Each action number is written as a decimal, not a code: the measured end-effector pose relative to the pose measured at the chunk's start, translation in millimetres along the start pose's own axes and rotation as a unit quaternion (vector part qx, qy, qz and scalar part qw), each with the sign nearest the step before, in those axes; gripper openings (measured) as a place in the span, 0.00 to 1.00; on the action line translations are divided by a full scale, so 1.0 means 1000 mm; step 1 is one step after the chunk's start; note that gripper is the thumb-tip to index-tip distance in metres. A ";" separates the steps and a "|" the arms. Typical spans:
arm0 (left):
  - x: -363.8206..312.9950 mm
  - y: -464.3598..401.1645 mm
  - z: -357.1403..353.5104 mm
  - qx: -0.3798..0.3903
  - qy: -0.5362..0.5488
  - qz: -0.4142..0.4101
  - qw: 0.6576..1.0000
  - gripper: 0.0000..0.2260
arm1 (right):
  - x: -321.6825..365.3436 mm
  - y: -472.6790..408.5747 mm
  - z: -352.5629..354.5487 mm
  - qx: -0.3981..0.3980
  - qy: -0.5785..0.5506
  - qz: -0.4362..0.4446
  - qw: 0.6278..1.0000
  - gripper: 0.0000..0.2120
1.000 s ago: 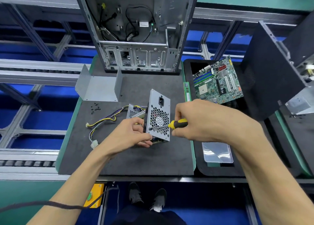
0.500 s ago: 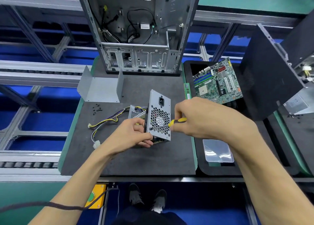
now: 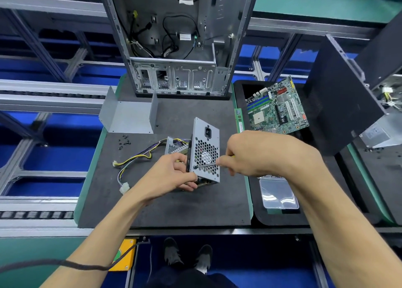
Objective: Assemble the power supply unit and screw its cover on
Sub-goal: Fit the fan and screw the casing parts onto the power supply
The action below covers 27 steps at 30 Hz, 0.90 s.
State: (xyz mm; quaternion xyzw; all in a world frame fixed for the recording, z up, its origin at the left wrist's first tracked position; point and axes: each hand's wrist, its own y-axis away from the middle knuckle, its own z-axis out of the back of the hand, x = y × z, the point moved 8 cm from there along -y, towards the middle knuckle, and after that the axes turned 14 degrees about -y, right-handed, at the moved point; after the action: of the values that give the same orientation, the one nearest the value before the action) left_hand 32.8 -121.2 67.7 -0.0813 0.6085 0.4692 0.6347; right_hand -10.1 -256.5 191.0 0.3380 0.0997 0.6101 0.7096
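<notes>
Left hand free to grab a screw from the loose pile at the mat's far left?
Probably not right now. The left hand is gripping the power supply unit, steadying it for the screwdriver. The path to the screws looks clear, though.

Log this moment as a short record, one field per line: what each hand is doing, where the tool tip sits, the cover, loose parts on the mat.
left hand: left hand grips the power supply unit at its near left edge, holding it upright on the mat
right hand: right hand holds the screwdriver
tool tip: at a screw at the lower left of the perforated fan face
cover: bent metal cover lies apart, far left on the mat
loose parts: small black screws near the cover
</notes>
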 end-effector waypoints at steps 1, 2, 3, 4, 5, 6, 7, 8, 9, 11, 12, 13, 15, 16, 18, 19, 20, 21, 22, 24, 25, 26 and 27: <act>0.000 0.000 0.000 0.003 -0.001 -0.001 1.000 0.08 | 0.000 0.000 0.000 0.002 0.000 0.001 1.000 0.20; 0.000 0.000 0.001 0.005 -0.003 -0.002 1.000 0.08 | -0.001 0.000 0.000 0.003 0.000 0.002 1.000 0.19; 0.001 0.000 0.001 0.007 -0.004 -0.003 1.000 0.08 | -0.002 0.001 0.000 0.002 -0.002 0.000 1.000 0.18; 0.001 0.000 0.002 0.008 -0.004 -0.003 1.000 0.08 | -0.003 0.002 0.000 0.001 -0.005 0.000 1.000 0.18; 0.001 0.000 0.002 0.009 -0.004 -0.003 1.000 0.08 | -0.003 0.002 0.001 -0.001 -0.010 0.006 1.000 0.17; 0.002 0.000 0.002 0.010 -0.004 -0.002 1.000 0.08 | -0.001 0.003 0.002 -0.003 -0.016 0.013 1.000 0.16; 0.002 -0.001 0.002 0.012 -0.004 -0.003 1.000 0.08 | 0.000 0.004 0.004 -0.003 -0.022 0.021 1.000 0.14; 0.002 -0.001 0.002 0.013 -0.005 -0.004 1.000 0.08 | 0.000 0.003 0.006 -0.004 -0.026 0.026 0.999 0.12; 0.002 -0.002 0.001 0.013 -0.006 -0.005 1.000 0.08 | -0.001 0.002 0.007 -0.002 -0.030 0.027 0.999 0.13; 0.002 -0.003 0.000 0.013 -0.007 -0.005 1.000 0.09 | -0.001 -0.001 0.006 0.016 -0.019 0.014 1.000 0.18; 0.003 -0.003 0.000 0.014 -0.006 -0.005 1.000 0.08 | 0.000 -0.003 0.005 0.018 -0.012 0.011 1.000 0.19; 0.003 -0.003 0.001 0.015 -0.005 -0.006 1.000 0.08 | 0.000 -0.005 0.005 0.012 -0.005 0.015 1.000 0.19; 0.003 -0.002 0.002 0.018 -0.003 -0.008 1.000 0.07 | 0.000 -0.005 0.004 -0.004 -0.002 0.019 1.000 0.20; 0.003 -0.002 0.002 0.019 -0.003 -0.009 1.000 0.07 | -0.001 -0.004 0.004 -0.007 -0.015 0.013 1.000 0.22; 0.004 -0.002 0.003 0.018 -0.001 -0.006 1.000 0.07 | -0.002 -0.001 0.003 -0.004 -0.032 0.006 0.999 0.24; 0.005 -0.002 0.003 0.017 0.002 -0.004 1.000 0.08 | 0.000 0.001 0.002 -0.001 -0.035 0.010 0.999 0.22; 0.005 -0.002 0.003 0.016 0.003 -0.003 1.000 0.09 | 0.002 0.001 0.003 -0.004 -0.037 0.016 0.999 0.20; 0.005 -0.002 0.002 0.016 0.003 -0.002 1.000 0.10 | 0.002 0.000 0.005 -0.012 -0.038 0.020 0.999 0.18; 0.005 -0.002 0.002 0.016 0.001 -0.002 1.000 0.10 | 0.002 -0.002 0.007 -0.018 -0.035 0.021 0.999 0.16; 0.005 -0.003 0.001 0.015 0.000 -0.002 1.000 0.10 | 0.003 -0.003 0.009 -0.020 -0.018 0.016 1.000 0.17; 0.005 -0.003 0.001 0.013 0.001 -0.003 1.000 0.10 | 0.003 -0.004 0.009 -0.021 -0.009 0.012 1.000 0.18; 0.005 -0.003 0.001 0.012 0.001 -0.004 1.000 0.10 | 0.003 -0.005 0.009 -0.026 -0.005 0.008 1.000 0.18; 0.005 -0.003 0.002 0.010 0.002 -0.006 1.000 0.10 | 0.002 -0.005 0.008 -0.031 -0.005 0.002 1.000 0.18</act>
State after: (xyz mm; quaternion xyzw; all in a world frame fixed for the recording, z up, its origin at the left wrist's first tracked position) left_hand 34.8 -119.1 62.7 -0.0793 0.6143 0.4591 0.6368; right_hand -1.0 -257.5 194.3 0.3195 0.0763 0.6124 0.7191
